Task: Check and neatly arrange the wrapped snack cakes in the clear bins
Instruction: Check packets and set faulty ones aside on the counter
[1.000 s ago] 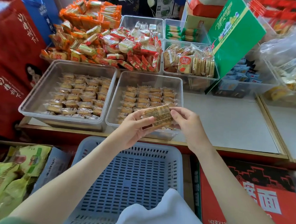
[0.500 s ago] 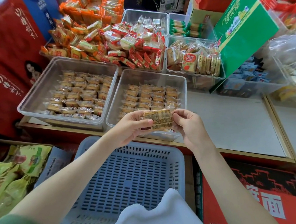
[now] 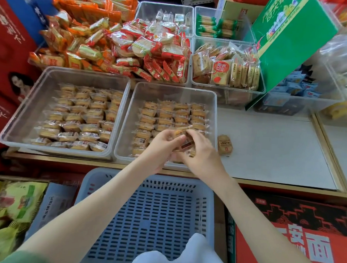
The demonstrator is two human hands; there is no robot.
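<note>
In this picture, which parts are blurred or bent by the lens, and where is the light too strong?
Head view: the left hand, the right hand and the wrapped cake they hold are smeared by blur; head view: the wide lens bends the shelf edge; head view: the plastic bags at upper right are washed out.

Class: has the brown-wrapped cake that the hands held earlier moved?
Yes, apparently: the brown-wrapped cake now lies on the shelf, right of the right clear bin, no longer held over its front wall.
</note>
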